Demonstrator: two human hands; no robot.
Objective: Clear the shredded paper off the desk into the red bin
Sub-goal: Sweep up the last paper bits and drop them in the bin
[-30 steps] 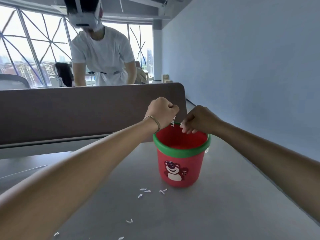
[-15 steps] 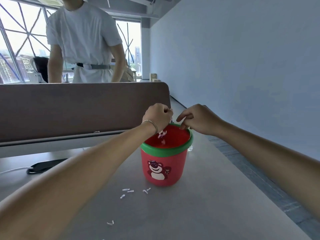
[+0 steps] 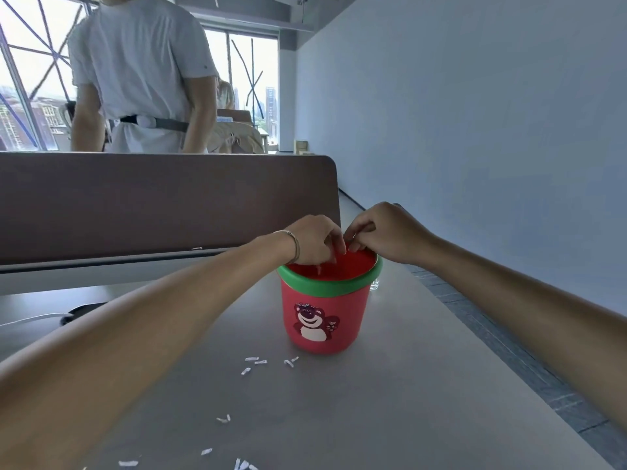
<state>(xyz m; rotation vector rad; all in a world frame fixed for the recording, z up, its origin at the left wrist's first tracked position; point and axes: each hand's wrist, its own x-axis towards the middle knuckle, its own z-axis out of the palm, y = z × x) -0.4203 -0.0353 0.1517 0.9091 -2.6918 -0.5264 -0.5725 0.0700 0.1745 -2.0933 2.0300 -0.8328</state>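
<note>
Head view, item one: red bin [image 3: 324, 320], green rim, standing upright on the grey surface [image 3: 390, 401] at mid-depth, right of centre. Cartoon bear printed on its near wall; no readable lettering or brand anywhere. Item two: shredded paper [image 3: 255, 361], white scraps in a small cluster just near of the bin, more scattered toward the near edge, one bit at the foot of the brown divider [image 3: 163, 201] on the far side. Left hand [image 3: 314, 240] and right hand [image 3: 383, 232] meet above the bin's far rim, fingers curled and pointing down into the mouth; whether either grips paper cannot be told, though a pale fleck shows inside below the left hand. Against half a second ago, both hands sit lower over the opening, fingers loosening: judged, a handful is being dropped in, with the loose scraps left to gather. Beyond the divider: a standing person in white [image 3: 142, 72]; dark cable [image 3: 51, 317] at far left.
</note>
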